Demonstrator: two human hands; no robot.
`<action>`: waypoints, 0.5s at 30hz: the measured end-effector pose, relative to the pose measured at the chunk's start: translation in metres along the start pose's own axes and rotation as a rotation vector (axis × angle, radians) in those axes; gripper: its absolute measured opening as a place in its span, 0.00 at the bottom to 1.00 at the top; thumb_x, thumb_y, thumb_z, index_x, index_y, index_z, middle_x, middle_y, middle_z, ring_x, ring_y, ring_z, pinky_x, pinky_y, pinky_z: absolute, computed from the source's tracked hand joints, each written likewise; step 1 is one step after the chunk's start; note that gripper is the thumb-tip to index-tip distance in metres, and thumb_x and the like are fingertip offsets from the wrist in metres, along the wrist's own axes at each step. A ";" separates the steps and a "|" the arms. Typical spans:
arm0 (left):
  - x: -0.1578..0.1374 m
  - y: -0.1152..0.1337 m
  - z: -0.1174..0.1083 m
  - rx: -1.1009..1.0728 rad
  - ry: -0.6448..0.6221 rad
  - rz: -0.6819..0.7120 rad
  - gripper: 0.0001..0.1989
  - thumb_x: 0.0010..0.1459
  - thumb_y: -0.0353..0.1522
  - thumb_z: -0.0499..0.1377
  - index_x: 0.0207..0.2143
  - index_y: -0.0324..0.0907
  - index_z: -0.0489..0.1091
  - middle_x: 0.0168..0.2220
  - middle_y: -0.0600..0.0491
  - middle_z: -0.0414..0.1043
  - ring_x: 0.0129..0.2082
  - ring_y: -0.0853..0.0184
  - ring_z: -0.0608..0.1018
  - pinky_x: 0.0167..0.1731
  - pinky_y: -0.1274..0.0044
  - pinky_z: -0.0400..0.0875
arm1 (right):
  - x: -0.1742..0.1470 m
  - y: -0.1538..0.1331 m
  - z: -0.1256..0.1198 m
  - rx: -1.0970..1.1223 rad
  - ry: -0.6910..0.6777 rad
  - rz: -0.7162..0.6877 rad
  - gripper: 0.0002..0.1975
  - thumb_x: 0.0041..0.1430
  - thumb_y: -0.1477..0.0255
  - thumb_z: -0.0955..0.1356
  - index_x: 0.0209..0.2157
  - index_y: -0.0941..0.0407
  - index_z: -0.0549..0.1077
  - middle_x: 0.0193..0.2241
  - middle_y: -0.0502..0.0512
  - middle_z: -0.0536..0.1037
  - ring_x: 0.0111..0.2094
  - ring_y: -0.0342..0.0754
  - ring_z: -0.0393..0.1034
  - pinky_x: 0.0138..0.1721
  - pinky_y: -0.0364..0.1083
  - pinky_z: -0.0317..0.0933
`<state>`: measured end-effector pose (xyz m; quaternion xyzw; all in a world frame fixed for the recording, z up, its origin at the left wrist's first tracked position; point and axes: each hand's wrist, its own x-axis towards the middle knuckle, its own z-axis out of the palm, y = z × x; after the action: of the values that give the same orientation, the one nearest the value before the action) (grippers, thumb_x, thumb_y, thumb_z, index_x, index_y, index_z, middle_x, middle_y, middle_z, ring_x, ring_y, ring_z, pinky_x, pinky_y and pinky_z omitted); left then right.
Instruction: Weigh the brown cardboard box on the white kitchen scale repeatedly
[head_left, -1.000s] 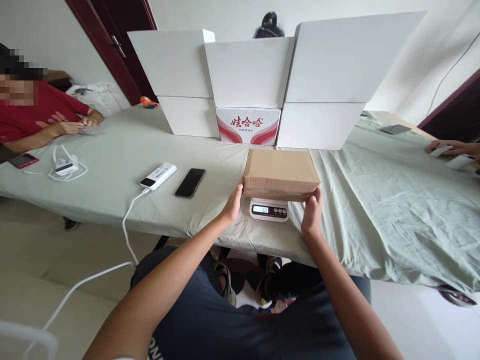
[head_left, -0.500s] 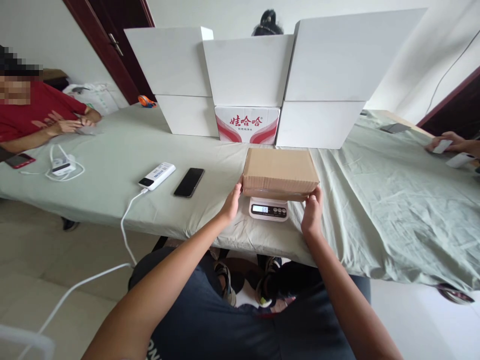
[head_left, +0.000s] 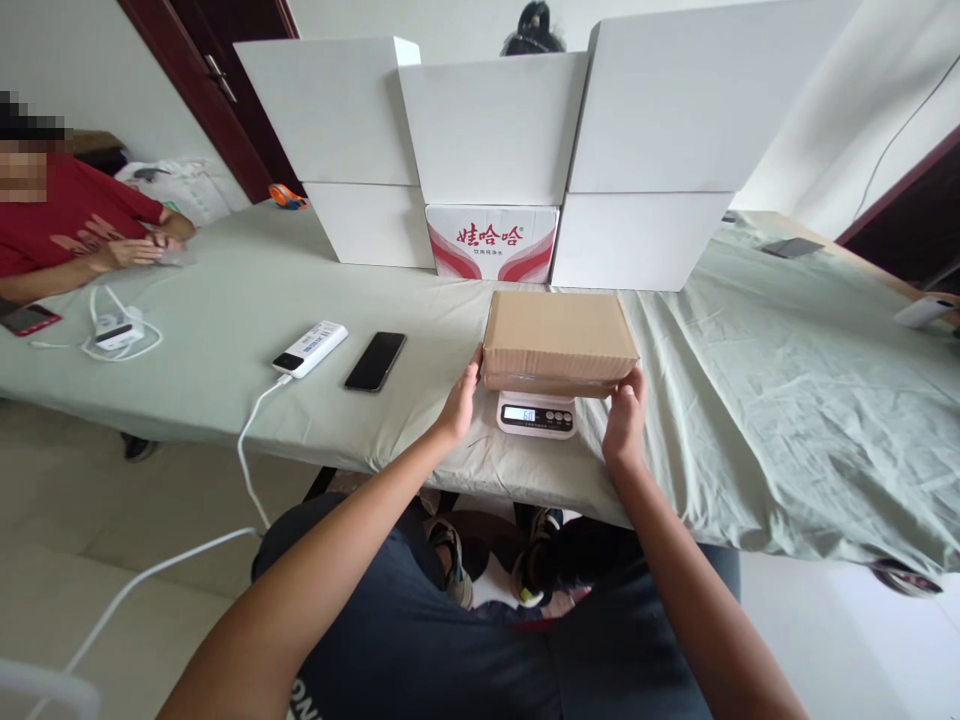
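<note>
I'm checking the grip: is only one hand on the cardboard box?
No, the left hand and right hand touch opposite sides of the cardboard box.

The display of the scale point(head_left: 537, 416) is changing: its small digits are now seeming to read 60, down from what is looking like 65 in the picture 0.5 s ago. At the right edge, a co-worker's hand is leaving the view along with the small white piece it is holding in the 2 earlier pictures. The camera is shifting slightly, so the white cartons point(head_left: 660, 110) are sitting higher in view and the person in red point(head_left: 82, 215) is sliding further toward the left edge.
</note>
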<state>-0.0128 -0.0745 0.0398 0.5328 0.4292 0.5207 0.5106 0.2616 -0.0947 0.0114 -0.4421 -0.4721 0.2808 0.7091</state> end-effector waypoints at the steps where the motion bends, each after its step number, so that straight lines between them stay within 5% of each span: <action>1: 0.001 -0.002 -0.002 0.001 0.000 0.004 0.44 0.74 0.63 0.45 0.81 0.51 0.62 0.85 0.54 0.52 0.87 0.53 0.50 0.85 0.62 0.47 | 0.001 0.000 0.000 0.010 0.010 0.000 0.28 0.70 0.49 0.66 0.66 0.44 0.73 0.66 0.58 0.76 0.70 0.64 0.69 0.76 0.71 0.59; 15: 0.015 -0.015 -0.014 0.017 0.016 0.062 0.45 0.74 0.64 0.42 0.83 0.54 0.56 0.86 0.56 0.47 0.87 0.56 0.49 0.85 0.61 0.44 | 0.005 -0.013 0.009 0.217 0.209 0.092 0.31 0.61 0.46 0.71 0.59 0.47 0.74 0.66 0.58 0.77 0.72 0.61 0.70 0.79 0.69 0.54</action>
<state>-0.0240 -0.0571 0.0262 0.5460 0.4208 0.5368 0.4864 0.2556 -0.0931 0.0265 -0.4107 -0.3421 0.3148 0.7843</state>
